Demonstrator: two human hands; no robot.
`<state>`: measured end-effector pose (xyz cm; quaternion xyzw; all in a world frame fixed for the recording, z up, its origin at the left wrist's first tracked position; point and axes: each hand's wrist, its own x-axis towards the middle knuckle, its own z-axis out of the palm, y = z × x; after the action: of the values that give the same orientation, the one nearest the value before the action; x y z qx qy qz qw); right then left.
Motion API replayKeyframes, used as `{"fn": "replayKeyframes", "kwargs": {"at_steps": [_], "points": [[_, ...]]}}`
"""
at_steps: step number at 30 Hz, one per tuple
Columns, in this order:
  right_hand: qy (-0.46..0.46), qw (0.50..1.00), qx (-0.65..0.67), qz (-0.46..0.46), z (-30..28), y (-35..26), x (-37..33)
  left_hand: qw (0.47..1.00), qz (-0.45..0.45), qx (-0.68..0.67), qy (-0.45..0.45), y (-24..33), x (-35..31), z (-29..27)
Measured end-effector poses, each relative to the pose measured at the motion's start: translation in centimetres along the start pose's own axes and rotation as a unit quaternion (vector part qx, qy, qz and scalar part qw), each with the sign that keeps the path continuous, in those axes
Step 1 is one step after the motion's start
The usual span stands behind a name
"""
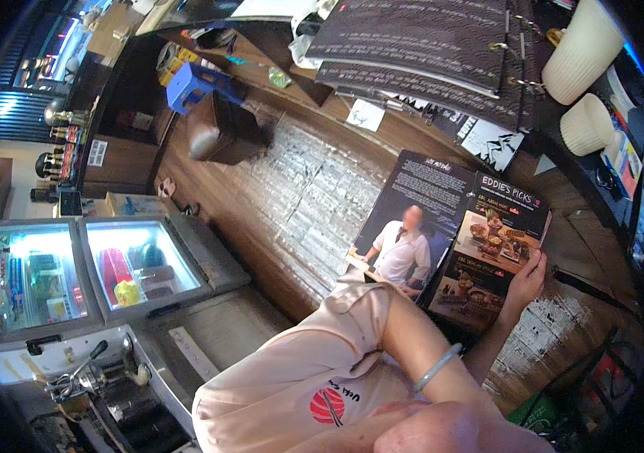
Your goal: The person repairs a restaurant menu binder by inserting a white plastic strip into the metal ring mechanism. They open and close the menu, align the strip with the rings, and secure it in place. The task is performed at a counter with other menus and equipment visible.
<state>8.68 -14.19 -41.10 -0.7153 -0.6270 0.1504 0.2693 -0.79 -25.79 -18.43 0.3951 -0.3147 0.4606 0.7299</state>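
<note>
An open black menu (449,234) stands tilted in front of me. Its left page shows a printed person in a white shirt, its right page photos of dishes. My right hand (527,278) grips the right page by its edge, with the thumb on the front. In its beige short sleeve (291,370), my left arm is sharply bent. A pale bangle (438,368) circles that wrist. My left hand (435,430) is close to the camera at the lower edge, blurred and partly cut off; its fingers cannot be made out.
Dark ring-bound menus (420,45) and white cups (585,53) stand along the counter at upper right. A brown padded stool (223,132) and a blue plastic stool (192,87) are further off. Glass-doored coolers (140,260) stand at left, above an open bin of utensils (103,377).
</note>
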Motion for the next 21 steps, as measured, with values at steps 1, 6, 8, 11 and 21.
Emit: {"fn": "replayKeyframes", "kwargs": {"at_steps": [1,6,8,11,21], "points": [[-0.018,1.000,-0.021,0.015,0.6,0.5,0.0,1.000,0.003,0.002,0.005,0.1,0.1,-0.1],[0.009,1.000,-0.002,0.015,1.8,0.3,-1.1,1.000,0.001,0.012,-0.003,1.2,0.2,-0.5],[0.004,0.999,-0.045,0.014,1.8,1.4,-0.6,1.000,0.004,0.009,-0.004,1.2,0.1,-0.8],[0.004,0.999,-0.045,0.017,2.6,1.4,-0.8,1.000,0.008,0.019,-0.003,1.2,0.2,-1.1],[-0.030,0.999,-0.013,0.022,2.2,1.8,-0.1,0.996,0.005,0.092,0.017,4.1,-0.1,-2.3]]}}
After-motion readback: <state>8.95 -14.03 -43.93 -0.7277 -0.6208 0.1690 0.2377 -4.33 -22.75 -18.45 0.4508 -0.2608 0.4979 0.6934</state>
